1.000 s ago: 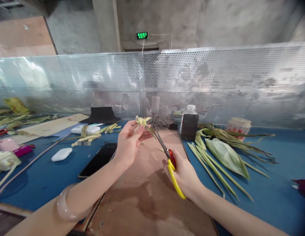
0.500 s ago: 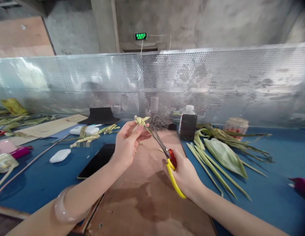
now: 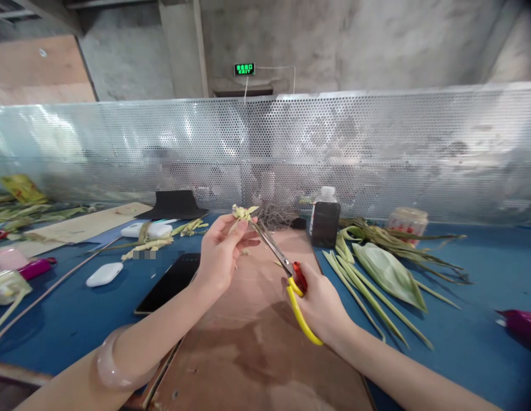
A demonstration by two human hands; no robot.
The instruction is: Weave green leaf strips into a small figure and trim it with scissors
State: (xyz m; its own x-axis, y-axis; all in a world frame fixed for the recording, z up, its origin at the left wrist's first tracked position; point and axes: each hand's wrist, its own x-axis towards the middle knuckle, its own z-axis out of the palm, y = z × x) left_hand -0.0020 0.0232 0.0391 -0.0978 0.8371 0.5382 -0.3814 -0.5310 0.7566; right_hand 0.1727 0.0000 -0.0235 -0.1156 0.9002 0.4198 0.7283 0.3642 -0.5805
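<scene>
Between its thumb and fingers, my left hand (image 3: 222, 248) pinches a small pale-green woven leaf piece (image 3: 243, 213) above the far part of the brown board (image 3: 248, 308). My right hand (image 3: 323, 299) is closed round the red and yellow handles of the scissors (image 3: 286, 264). The blades point up and left, with their tips at the woven piece beside my left fingertips. Whether the tips touch the piece is too small to tell. Small pale scraps lie on the board beneath my left hand.
Left of the board lie a black phone (image 3: 171, 282), a white case (image 3: 104, 274) and leaf strips. Behind it are grey cord (image 3: 274, 217) and a dark bottle (image 3: 325, 220). Green leaves (image 3: 389, 274) and a clear jar (image 3: 406, 222) are at the right. A perforated metal screen (image 3: 355, 142) stands behind.
The view has shifted slightly. Both hands keep nearly the same pose, and the scissor blades look a little closer together at the woven piece.
</scene>
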